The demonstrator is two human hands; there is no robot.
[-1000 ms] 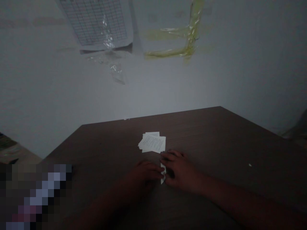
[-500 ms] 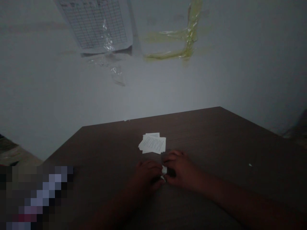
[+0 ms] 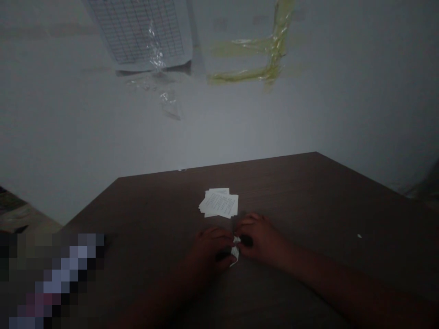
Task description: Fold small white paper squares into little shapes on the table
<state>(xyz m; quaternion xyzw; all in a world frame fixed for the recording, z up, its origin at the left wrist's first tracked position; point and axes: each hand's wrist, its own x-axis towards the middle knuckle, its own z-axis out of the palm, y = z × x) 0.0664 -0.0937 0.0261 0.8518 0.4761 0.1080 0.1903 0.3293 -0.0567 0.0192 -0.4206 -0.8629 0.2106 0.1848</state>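
My left hand (image 3: 211,249) and my right hand (image 3: 262,240) meet near the middle of a dark brown table (image 3: 325,201). Both have their fingers curled round a small white piece of paper (image 3: 235,251) held between them, just above the tabletop. The paper looks crumpled or folded; most of it is hidden by my fingers. Just beyond my hands lies a small stack of white printed paper slips (image 3: 219,203), flat on the table and untouched.
A pale wall stands behind the table, with a gridded sheet (image 3: 140,32) and yellowish tape (image 3: 260,55) stuck on it. A tiny white scrap (image 3: 359,236) lies on the right of the table. A blurred-out patch (image 3: 51,278) covers the lower left.
My hands have drawn closer together around the small paper, which now looks more bunched up. The stack of slips has not moved.
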